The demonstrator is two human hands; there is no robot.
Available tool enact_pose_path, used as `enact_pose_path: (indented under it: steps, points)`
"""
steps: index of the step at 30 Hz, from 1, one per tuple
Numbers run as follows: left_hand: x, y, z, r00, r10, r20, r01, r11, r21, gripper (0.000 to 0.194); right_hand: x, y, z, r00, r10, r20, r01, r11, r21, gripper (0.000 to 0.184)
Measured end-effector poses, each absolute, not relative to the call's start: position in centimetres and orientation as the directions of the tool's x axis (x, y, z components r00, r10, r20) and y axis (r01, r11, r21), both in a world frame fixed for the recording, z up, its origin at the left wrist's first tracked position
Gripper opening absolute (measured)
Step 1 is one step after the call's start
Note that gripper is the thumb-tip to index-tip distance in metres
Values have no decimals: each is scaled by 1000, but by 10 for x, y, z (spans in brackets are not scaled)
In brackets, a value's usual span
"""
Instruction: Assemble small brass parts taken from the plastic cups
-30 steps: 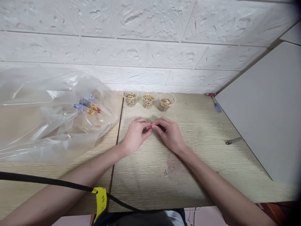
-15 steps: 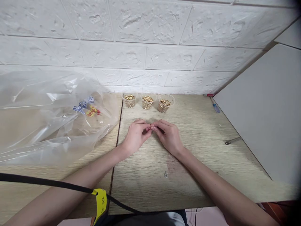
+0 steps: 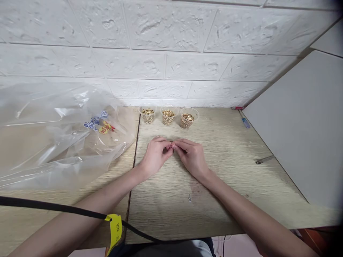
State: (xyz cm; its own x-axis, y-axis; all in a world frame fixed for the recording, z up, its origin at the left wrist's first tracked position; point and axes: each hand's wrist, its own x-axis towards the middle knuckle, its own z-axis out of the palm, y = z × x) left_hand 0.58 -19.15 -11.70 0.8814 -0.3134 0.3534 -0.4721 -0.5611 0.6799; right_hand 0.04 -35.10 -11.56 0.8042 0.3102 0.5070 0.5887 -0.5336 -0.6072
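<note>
My left hand (image 3: 157, 152) and my right hand (image 3: 191, 154) meet fingertip to fingertip above the wooden tabletop (image 3: 160, 203). Both are closed in a pinch. Whatever lies between the fingertips is too small and too covered to name. Just beyond the hands, three clear plastic cups stand in a row: a left cup (image 3: 148, 119), a middle cup (image 3: 168, 120) and a right cup (image 3: 185, 124). Each holds many small gold-coloured metal pins or similar thin pieces. Closer to me, a small shiny metal piece (image 3: 189, 198) lies on the table.
A large clear plastic bag (image 3: 53, 142) covers the left side. A black cable (image 3: 53, 206) with a yellow tag (image 3: 115, 228) crosses the lower left. A white panel (image 3: 297, 125) stands at right, near a screwdriver (image 3: 245, 123), a red-handled item (image 3: 237, 108) and a metal tool (image 3: 264, 160).
Both hands stay pinched together in nearly the same place. The right hand's fingers have shifted very slightly; the cups, bag and tools have not moved.
</note>
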Motion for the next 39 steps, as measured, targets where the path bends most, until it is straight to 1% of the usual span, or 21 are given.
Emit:
enact_pose_path:
  steps: [6,11,13,17,20,23,25,27,29,31,35,39]
  points:
    - [5,-193,-115,886,-304,350,-464,-574,675,17,2,-352,-114,822,294,487,568,-471,-675,16]
    - [5,-193,-115,895,-286,342,-445,-579,683,18,6,-359,-110,871,310,380,483,-403,-777,11]
    - [5,-193,-116,897,-277,344,-442,-580,685,18,7,-360,-108,879,316,357,465,-400,-790,11]
    - [5,-193,-115,897,-254,362,-442,-561,700,13,7,-363,-106,876,327,353,471,-430,-770,13]
    - [4,-193,-114,907,-216,362,-421,-521,742,9,7,-364,-105,878,316,360,475,-479,-738,14]
    - [3,-193,-114,935,-176,309,-355,-458,815,5,7,-365,-103,870,332,366,491,-506,-709,17]
    - [4,-193,-115,956,-147,255,-292,-370,882,2,6,-364,-102,869,343,357,491,-515,-703,18]
    - [4,-193,-117,970,-120,213,-238,-269,933,6,5,-364,-100,874,346,342,482,-518,-707,19]
    - [5,-193,-120,975,-101,198,-215,-193,957,10,5,-363,-99,883,340,324,462,-507,-727,20]
    - [5,-192,-120,976,-90,198,-210,-154,966,11,4,-363,-99,898,319,302,427,-471,-772,18]
    - [5,-191,-118,977,-94,191,-202,-138,970,8,6,-363,-100,936,246,251,331,-377,-865,16]
    - [5,-191,-118,968,-117,221,-235,-116,965,12,7,-364,-103,953,194,232,285,-326,-901,16]
